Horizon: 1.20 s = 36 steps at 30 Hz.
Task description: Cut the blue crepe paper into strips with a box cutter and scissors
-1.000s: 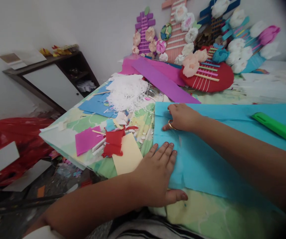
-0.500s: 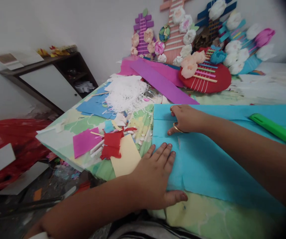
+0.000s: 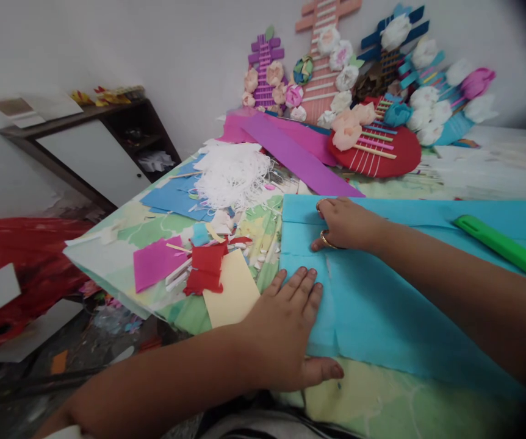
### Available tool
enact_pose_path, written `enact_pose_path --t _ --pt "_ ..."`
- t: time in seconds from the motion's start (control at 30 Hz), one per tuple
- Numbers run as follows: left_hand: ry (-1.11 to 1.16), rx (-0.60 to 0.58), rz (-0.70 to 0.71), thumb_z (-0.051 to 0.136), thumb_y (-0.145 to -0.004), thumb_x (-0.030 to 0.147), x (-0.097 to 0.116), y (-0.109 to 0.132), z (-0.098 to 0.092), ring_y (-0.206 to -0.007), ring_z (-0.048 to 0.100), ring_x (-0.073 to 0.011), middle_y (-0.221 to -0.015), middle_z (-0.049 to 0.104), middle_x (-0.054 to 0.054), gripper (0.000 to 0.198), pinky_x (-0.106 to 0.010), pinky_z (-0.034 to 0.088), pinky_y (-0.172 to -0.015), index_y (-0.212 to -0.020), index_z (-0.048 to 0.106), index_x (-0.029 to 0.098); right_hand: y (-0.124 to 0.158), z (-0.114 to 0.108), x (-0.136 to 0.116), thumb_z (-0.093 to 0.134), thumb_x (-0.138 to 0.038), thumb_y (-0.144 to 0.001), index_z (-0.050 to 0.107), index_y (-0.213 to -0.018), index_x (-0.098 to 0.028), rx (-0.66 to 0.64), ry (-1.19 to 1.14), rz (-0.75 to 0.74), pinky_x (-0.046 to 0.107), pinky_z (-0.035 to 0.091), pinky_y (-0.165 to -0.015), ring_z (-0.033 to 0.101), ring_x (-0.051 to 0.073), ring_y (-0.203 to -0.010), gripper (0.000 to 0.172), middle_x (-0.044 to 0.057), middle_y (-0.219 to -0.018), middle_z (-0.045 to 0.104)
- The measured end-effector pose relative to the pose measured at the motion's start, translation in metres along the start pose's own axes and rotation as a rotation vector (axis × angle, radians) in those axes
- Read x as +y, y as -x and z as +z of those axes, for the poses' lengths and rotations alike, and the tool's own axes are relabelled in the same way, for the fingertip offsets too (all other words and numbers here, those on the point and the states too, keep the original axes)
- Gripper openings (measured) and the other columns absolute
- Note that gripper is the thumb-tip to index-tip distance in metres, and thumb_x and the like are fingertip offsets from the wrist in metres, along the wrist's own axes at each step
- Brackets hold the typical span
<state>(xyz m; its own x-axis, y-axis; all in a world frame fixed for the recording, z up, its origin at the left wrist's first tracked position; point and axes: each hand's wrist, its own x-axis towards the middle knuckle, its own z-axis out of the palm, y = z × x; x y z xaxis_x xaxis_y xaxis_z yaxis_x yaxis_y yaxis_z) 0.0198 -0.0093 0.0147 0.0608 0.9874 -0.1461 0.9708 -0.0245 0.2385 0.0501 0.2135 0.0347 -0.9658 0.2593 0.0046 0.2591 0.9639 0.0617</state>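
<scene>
A large light-blue paper sheet (image 3: 395,305) lies folded on the table. My left hand (image 3: 285,332) rests flat on its near left corner, fingers stretched out and together, thumb along the front edge. My right hand (image 3: 343,222), with gold rings, presses on the fold near the sheet's left edge; its fingers are curled down onto the paper. A green ruler (image 3: 505,247) lies on the blue sheet at the right.
Left of the sheet lie paper scraps: a pale yellow piece (image 3: 230,292), red pieces (image 3: 205,265), a pink square (image 3: 155,262), white shreds (image 3: 233,174). Purple strips (image 3: 295,155) and paper-flower crafts (image 3: 373,131) stand at the back. A dark shelf (image 3: 89,140) and a red bag (image 3: 20,262) are left of the table.
My right hand has slid a little to the right and toward me along the fold. My left hand stays flat on the corner. The view has shifted slightly.
</scene>
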Motion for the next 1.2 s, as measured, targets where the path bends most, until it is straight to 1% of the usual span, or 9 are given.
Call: enact_pose_path --t 0.3,0.47,0.57,0.67,0.77,0.87,1.0,1.1,1.2 --pt "0.004 0.028 0.007 0.021 -0.078 0.073 -0.001 0.002 0.002 -0.135 0.001 -0.0314 -0.146 0.008 -0.023 0.093 -0.048 0.003 -0.108 -0.139 0.02 0.003 -0.001 0.0 0.001 0.068 -0.052 -0.058 0.052 -0.098 -0.01 -0.016 -0.018 0.008 0.036 0.041 -0.079 0.053 0.031 -0.097 0.06 0.016 -0.1 0.059" --pt "0.005 0.053 0.024 0.019 -0.08 0.071 -0.001 0.002 0.002 -0.135 0.002 -0.0318 -0.145 0.008 -0.023 0.091 -0.049 0.005 -0.108 -0.139 0.019 0.003 -0.002 0.001 0.002 0.067 -0.053 -0.059 0.052 -0.096 -0.011 -0.024 -0.046 0.011 0.036 0.042 -0.074 0.054 0.031 -0.094 0.058 0.015 -0.097 0.06" --pt "-0.006 0.06 0.035 0.023 -0.08 0.07 -0.001 0.003 0.001 -0.135 0.007 -0.0329 -0.145 0.013 -0.024 0.088 -0.051 0.009 -0.107 -0.138 0.023 0.003 -0.003 0.001 0.004 0.067 -0.053 -0.06 0.052 -0.094 -0.012 -0.019 -0.064 0.011 0.036 0.042 -0.074 0.054 0.031 -0.094 0.056 0.016 -0.096 0.06" --pt "-0.032 0.078 0.059 0.032 -0.085 0.06 -0.004 0.006 -0.002 -0.134 0.017 -0.0322 -0.143 0.024 -0.021 0.073 -0.051 0.014 -0.106 -0.134 0.032 0.007 0.0 0.0 0.006 0.064 -0.053 -0.063 0.051 -0.092 -0.012 -0.011 -0.088 -0.001 0.036 0.041 -0.075 0.054 0.03 -0.093 0.052 0.016 -0.096 0.06" --pt "-0.051 0.119 0.087 0.041 -0.087 0.049 -0.007 0.009 -0.006 -0.129 0.029 -0.0309 -0.139 0.036 -0.016 0.055 -0.05 0.021 -0.105 -0.128 0.043 0.012 0.011 -0.006 0.009 0.063 -0.052 -0.066 0.051 -0.092 -0.013 0.011 -0.124 -0.033 0.034 0.041 -0.074 0.054 0.026 -0.091 0.047 0.013 -0.095 0.059" --pt "-0.061 0.185 0.133 0.047 -0.087 0.043 -0.009 0.013 -0.006 -0.124 0.038 -0.0296 -0.133 0.045 -0.012 0.043 -0.047 0.028 -0.103 -0.119 0.051 0.015 0.03 -0.016 0.008 0.064 -0.049 -0.066 0.05 -0.091 -0.015 0.021 -0.204 -0.076 0.031 0.041 -0.072 0.053 0.023 -0.088 0.045 0.011 -0.093 0.058" --pt "-0.079 0.272 0.199 0.047 -0.088 0.037 -0.009 0.016 -0.002 -0.116 0.048 -0.0246 -0.123 0.056 -0.007 0.03 -0.042 0.034 -0.1 -0.108 0.057 0.016 0.061 -0.027 0.003 0.065 -0.043 -0.066 0.051 -0.085 -0.016 -0.077 -0.181 -0.07 0.033 0.041 -0.069 0.053 0.023 -0.085 0.035 0.009 -0.088 0.058" --pt "-0.066 0.298 0.225 0.047 -0.088 0.033 -0.008 0.017 -0.002 -0.111 0.052 -0.0225 -0.116 0.061 -0.004 0.022 -0.04 0.036 -0.098 -0.099 0.06 0.018 0.079 -0.027 0.0 0.065 -0.041 -0.066 0.052 -0.084 -0.016 -0.131 -0.117 -0.063 0.035 0.042 -0.071 0.054 0.025 -0.086 0.033 0.01 -0.088 0.059" --pt "-0.013 0.299 0.24 0.048 -0.086 0.025 -0.009 0.017 -0.005 -0.108 0.054 -0.02 -0.111 0.063 -0.001 0.014 -0.035 0.038 -0.096 -0.086 0.061 0.019 0.087 -0.02 0.002 0.064 -0.041 -0.067 0.053 -0.087 -0.015 -0.14 -0.074 -0.03 0.037 0.042 -0.073 0.054 0.027 -0.088 0.034 0.011 -0.091 0.059"
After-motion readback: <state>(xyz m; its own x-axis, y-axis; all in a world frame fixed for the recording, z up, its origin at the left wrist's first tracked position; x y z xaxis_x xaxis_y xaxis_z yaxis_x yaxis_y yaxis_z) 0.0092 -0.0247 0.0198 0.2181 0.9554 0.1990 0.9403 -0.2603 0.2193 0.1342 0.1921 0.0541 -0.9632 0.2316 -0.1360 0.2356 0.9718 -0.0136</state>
